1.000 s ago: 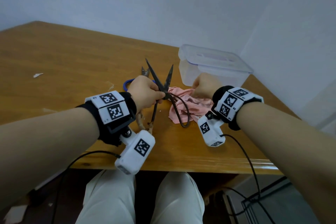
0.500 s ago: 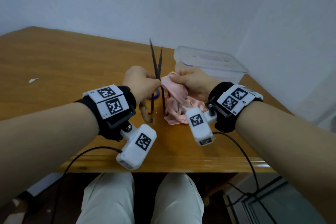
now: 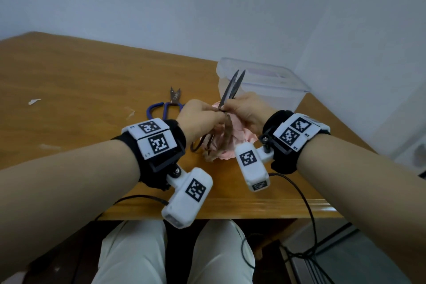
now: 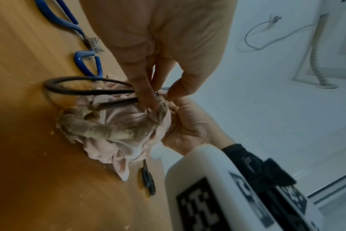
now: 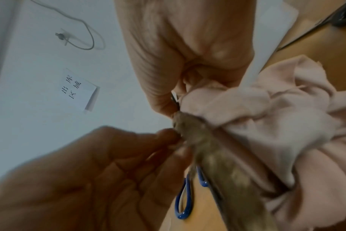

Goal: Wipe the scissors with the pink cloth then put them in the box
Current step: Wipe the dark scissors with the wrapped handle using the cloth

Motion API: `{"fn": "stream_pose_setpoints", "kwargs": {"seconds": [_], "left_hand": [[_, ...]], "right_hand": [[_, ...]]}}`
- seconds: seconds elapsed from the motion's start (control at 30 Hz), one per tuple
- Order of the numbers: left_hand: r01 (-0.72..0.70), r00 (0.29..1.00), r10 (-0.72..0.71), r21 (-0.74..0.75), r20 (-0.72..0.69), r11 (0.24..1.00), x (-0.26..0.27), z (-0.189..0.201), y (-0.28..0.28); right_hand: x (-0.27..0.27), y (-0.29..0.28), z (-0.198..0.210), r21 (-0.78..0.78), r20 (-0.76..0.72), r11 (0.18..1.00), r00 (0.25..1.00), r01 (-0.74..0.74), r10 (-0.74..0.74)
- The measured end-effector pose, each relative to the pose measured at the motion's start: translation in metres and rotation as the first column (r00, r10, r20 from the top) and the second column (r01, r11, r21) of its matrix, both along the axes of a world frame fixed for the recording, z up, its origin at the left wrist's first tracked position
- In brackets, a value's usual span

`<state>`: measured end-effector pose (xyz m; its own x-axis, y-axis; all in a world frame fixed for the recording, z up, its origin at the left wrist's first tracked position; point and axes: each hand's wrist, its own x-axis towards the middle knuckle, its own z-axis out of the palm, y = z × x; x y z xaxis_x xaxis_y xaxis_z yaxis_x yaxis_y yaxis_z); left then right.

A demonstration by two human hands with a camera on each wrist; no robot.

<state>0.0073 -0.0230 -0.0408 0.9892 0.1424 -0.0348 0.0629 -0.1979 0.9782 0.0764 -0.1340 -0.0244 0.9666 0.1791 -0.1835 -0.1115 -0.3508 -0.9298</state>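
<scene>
Black scissors [image 3: 231,90] with long loop handles, one wrapped in brownish rag [image 4: 101,129], stand tilted with the nearly closed blades pointing up toward the box. My left hand [image 3: 217,116] pinches them near the pivot. My right hand [image 3: 231,106] grips the pink cloth [image 3: 238,137] and presses it against the base of the blades. The cloth [image 5: 267,117] hangs bunched down to the table. The handle loops [image 4: 79,84] touch the tabletop. A clear plastic box [image 3: 272,86] with its lid on stands just behind the hands.
Blue-handled scissors [image 3: 169,105] lie on the wooden table [image 3: 80,90] left of my hands. A small black pair [image 4: 148,179] lies near the cloth at the table edge. White paper scraps [image 3: 34,101] sit at the far left. The wall is close behind the box.
The scissors tipped from upright to leaning right toward the box. My right hand brought the cloth onto the blades' base, and both hands now meet at the pivot.
</scene>
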Motion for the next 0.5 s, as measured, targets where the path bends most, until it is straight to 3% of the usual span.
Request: {"fn": "stream_pose_setpoints", "kwargs": {"seconds": [0.13,0.2,0.33,0.5], "left_hand": [[-0.095,0.995,0.076,0.359,0.067,0.929,0.006,-0.003,0.004],[-0.029,0.999,0.036,0.416,-0.011,0.909,0.008,-0.005,0.009],[0.042,0.998,-0.027,0.331,-0.052,0.943,0.009,-0.009,0.014],[-0.006,0.998,0.017,0.2,-0.054,0.98,0.012,-0.009,0.022]], "right_hand": [[0.005,0.0,-0.003,0.018,-0.02,0.999,0.999,0.027,-0.026],[0.005,-0.003,-0.002,0.076,-0.067,0.997,0.998,-0.009,0.014],[0.011,-0.011,-0.008,0.226,-0.141,0.957,0.966,-0.182,0.218],[0.012,-0.022,-0.008,0.216,-0.22,0.928,0.911,-0.304,0.35]]}}
